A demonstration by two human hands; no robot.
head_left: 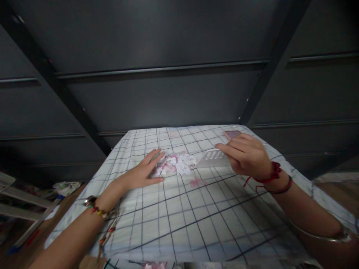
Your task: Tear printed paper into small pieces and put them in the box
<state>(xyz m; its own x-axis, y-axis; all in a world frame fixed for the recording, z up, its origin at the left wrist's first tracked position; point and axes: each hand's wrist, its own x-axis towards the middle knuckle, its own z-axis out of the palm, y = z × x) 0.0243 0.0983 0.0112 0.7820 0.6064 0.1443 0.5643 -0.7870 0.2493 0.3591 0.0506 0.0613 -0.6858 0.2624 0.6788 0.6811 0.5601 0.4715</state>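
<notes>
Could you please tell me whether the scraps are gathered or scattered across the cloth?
Gathered: the white and pink scraps lie in one patch on the cloth, between the left hand and the white slotted piece.

The far side is filled by a dark grey panelled wall (168, 99), crossed by thin horizontal rails (157, 70) and divided by broad dark bars (70, 99). Before it, a table is covered by a pale cloth (179, 220) checked with dark lines. At left, a pale slatted frame (28, 196) is seen above brown floor (72, 192). The room is dimly lit, with a faint sheen cast on the panels.
</notes>
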